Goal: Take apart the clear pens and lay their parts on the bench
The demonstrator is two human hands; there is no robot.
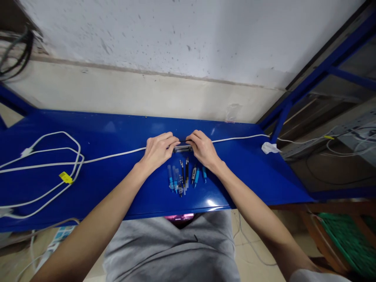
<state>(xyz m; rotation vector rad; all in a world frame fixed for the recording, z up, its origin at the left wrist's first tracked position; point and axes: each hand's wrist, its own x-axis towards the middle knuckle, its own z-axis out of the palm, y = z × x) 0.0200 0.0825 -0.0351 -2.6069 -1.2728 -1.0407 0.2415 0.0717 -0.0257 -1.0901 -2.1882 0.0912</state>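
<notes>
My left hand point(160, 147) and my right hand point(202, 147) are close together near the middle of the blue shelf, fingers pinched. A thin dark rod point(182, 141) spans the small gap between their fingertips; its ends are hidden by the fingers. Just below it lie several clear and grey pen barrels point(182, 148), partly covered by the hands. Closer to my body, clear pen caps with blue parts point(170, 178) lie on the left. Dark pen refills point(187, 172) are in the middle. Blue grip pieces point(196, 176) and a grey one point(194, 173) lie at right.
A white cable point(111, 154) runs across the blue shelf point(102, 192) behind my hands and loops at left, with a yellow tag point(66, 178). A crumpled white tissue point(270, 147) lies at right by the blue frame point(279, 121). A wall point(161, 92) stands behind.
</notes>
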